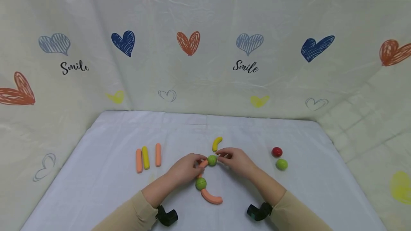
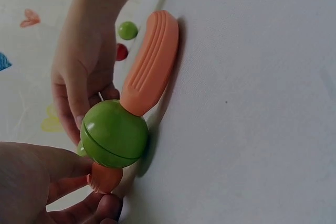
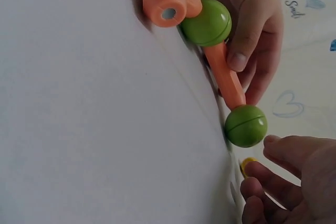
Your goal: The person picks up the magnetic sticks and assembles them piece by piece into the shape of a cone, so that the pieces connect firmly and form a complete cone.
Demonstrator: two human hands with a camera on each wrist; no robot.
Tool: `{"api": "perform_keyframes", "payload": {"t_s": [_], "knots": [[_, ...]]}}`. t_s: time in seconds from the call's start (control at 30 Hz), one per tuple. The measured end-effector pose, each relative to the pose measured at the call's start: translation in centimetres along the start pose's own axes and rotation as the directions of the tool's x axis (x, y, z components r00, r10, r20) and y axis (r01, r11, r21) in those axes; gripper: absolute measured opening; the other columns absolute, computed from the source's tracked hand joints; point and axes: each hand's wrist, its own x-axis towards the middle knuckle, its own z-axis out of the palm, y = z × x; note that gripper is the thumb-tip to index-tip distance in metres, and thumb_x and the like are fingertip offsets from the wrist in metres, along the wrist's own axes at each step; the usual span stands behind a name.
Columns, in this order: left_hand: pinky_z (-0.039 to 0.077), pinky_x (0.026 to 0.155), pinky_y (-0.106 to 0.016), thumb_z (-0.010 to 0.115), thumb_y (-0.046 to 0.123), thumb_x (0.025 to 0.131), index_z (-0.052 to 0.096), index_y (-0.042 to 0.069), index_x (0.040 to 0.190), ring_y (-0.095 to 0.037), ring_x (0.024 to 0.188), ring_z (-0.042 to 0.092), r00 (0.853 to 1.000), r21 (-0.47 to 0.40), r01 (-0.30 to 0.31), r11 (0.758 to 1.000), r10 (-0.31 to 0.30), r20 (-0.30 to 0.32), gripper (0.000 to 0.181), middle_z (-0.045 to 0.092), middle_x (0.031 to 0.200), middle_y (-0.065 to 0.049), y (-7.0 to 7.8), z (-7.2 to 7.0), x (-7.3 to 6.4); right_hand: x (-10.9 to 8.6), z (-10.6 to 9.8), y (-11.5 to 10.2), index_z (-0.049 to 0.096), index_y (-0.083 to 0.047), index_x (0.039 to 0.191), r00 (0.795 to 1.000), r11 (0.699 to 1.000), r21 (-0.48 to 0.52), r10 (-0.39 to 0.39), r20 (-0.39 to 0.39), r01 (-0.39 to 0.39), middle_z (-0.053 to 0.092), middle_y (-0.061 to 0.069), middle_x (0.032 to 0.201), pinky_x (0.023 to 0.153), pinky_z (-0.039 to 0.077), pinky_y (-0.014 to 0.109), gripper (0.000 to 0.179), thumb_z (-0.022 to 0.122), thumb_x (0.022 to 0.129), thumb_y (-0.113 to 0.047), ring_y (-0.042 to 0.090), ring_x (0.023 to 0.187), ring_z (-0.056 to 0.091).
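Note:
My left hand (image 1: 187, 168) pinches an orange rod (image 3: 226, 72) between thumb and fingers. A green ball (image 1: 212, 160) joins the rod's far end, and a second green ball (image 2: 114, 134) its near end. From this near ball extends a curved orange rod (image 1: 212, 198), which shows a round metal spot at its tip in the right wrist view. My right hand (image 1: 237, 160) has its thumb and fingers spread beside the far green ball, with nothing between them. Just beyond its fingertips lies a curved yellow rod (image 1: 216, 144).
On the left lie two straight orange rods (image 1: 139, 160) with a yellow rod (image 1: 146, 158) between them. A red ball (image 1: 277, 152) and a loose green ball (image 1: 282, 164) sit at the right. White cloth (image 1: 308, 188) covers the table; a heart-printed sheet (image 1: 212, 77) hangs behind.

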Motion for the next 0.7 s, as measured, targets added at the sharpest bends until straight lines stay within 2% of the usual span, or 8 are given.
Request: {"api": "perform_keyframes", "payload": {"t_s": [0.17, 0.4, 0.7], "knots": [[0.046, 0.067, -0.031, 0.065, 0.027, 0.096, 0.065, 0.019, 0.13, -0.011, 0.074, 0.056, 1.0, -0.027, 0.005, 1.0, -0.005, 0.008, 0.034, 0.061, 0.103, 0.007, -0.1, -0.2, 0.1, 0.6, -1.0, 0.5, 0.075, -0.021, 0.112, 0.999, 0.999, -0.047, -0.017, -0.026, 0.016, 0.066, -0.007, 0.094, 0.07, 0.048, 0.03, 0.021, 0.072, 0.092, -0.018, 0.012, 0.083, 0.057], [0.046, 0.067, -0.031, 0.066, 0.023, 0.096, 0.065, 0.02, 0.128, -0.013, 0.074, 0.056, 1.0, -0.07, 0.015, 0.997, -0.013, 0.028, 0.032, 0.061, 0.103, 0.006, -0.3, -0.3, 0.2, 2.1, -2.1, 1.5, 0.074, -0.021, 0.115, 0.998, 0.998, -0.054, -0.023, -0.061, 0.019, 0.064, -0.005, 0.099, 0.069, 0.046, 0.031, 0.024, 0.073, 0.092, -0.022, 0.016, 0.085, 0.054], [0.047, 0.069, -0.032, 0.066, 0.021, 0.096, 0.065, 0.02, 0.129, -0.014, 0.078, 0.056, 0.999, -0.086, 0.023, 0.996, -0.019, 0.04, 0.033, 0.061, 0.106, 0.006, -0.5, -0.4, 0.4, 4.2, -2.8, 1.7, 0.071, -0.017, 0.12, 0.995, 0.995, -0.055, -0.081, -0.067, 0.077, 0.064, 0.002, 0.119, 0.078, 0.046, 0.036, 0.028, 0.071, 0.093, -0.023, 0.019, 0.094, 0.055]]}}
